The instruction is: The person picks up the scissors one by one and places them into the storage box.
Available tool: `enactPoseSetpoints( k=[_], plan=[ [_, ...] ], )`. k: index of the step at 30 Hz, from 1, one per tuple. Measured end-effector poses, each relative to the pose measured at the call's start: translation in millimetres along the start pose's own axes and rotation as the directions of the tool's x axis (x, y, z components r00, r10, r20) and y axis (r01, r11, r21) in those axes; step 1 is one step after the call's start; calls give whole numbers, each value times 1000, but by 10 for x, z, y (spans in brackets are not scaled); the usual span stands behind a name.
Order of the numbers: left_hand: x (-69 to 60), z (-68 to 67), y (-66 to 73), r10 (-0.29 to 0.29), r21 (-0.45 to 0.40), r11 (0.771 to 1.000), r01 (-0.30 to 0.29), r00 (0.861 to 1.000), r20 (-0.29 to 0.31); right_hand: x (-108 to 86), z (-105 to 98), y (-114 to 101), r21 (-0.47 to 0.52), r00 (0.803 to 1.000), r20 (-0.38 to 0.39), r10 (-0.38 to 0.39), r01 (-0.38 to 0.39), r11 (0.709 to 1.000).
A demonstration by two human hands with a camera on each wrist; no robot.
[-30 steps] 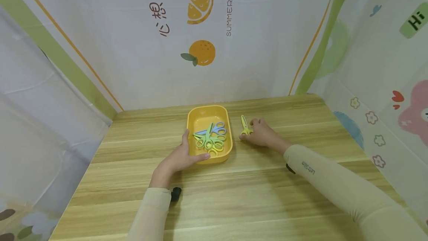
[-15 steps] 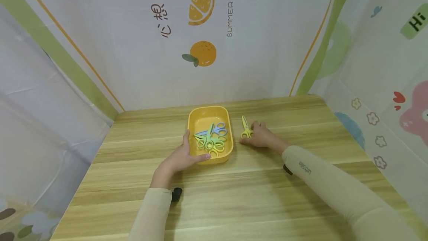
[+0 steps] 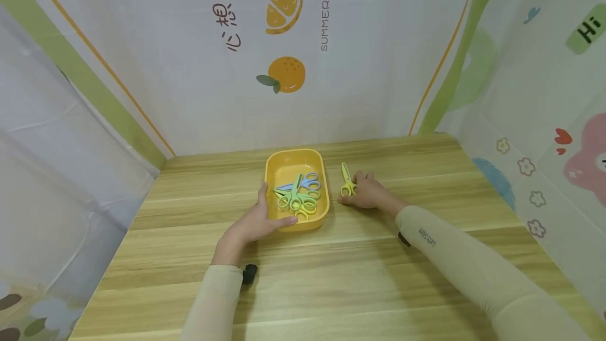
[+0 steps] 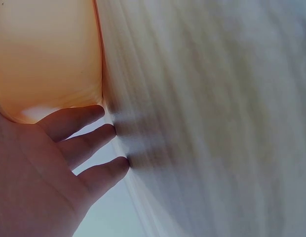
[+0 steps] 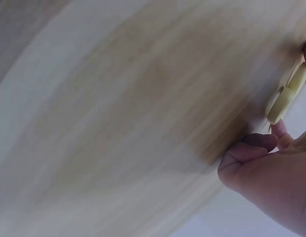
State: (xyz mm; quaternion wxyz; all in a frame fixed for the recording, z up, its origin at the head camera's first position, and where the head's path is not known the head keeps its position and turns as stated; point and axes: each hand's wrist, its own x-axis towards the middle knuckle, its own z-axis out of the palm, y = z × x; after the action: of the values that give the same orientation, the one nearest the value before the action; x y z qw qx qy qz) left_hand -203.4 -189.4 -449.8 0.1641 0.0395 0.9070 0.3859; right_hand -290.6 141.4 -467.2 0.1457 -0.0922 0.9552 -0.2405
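Note:
A yellow tray (image 3: 289, 159) holds several pairs of scissors, among them green scissors (image 3: 295, 193), blue scissors (image 3: 310, 182) and yellow handles (image 3: 302, 216). At its near left corner my left hand (image 3: 255, 222) rests against the tray, thumb by the near rim and fingers along the outside of the left wall. The left wrist view shows those fingers straight beside the orange-looking wall. To the tray's right, yellow scissors (image 3: 347, 180) lie on the table, blades pointing away. My right hand (image 3: 371, 193) surrounds their handles loosely. In the right wrist view the thumb is apart from the handle (image 5: 284, 101).
A wood-grain table (image 3: 312, 283) extends under everything. A printed white curtain (image 3: 355, 93) hangs behind its far edge, with further cloth at both sides.
The right hand has shifted slightly toward the near side, and more of the yellow scissors' handles shows. The left hand and tray stay in place.

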Motion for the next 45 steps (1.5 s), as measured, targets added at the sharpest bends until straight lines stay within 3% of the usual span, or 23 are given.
enactPoseSetpoints(
  k=[24,31,40,45],
  plan=[
    [-5,3,7,1,-4,1000,-1,1000,-1,3,15,15,-17,1000,14,12,-12,1000],
    [-7,1,5,1,0,1000,-1,1000,-1,26,21,42,-44,1000,1,-27,27,999],
    [-11,2,22,11,12,1000,-11,1000,5,28,-38,169,81,998,-17,-63,64,995],
    [-12,-16,20,1,4,1000,-1,1000,8,-20,-89,138,94,996,-11,-87,87,992]
  ],
)
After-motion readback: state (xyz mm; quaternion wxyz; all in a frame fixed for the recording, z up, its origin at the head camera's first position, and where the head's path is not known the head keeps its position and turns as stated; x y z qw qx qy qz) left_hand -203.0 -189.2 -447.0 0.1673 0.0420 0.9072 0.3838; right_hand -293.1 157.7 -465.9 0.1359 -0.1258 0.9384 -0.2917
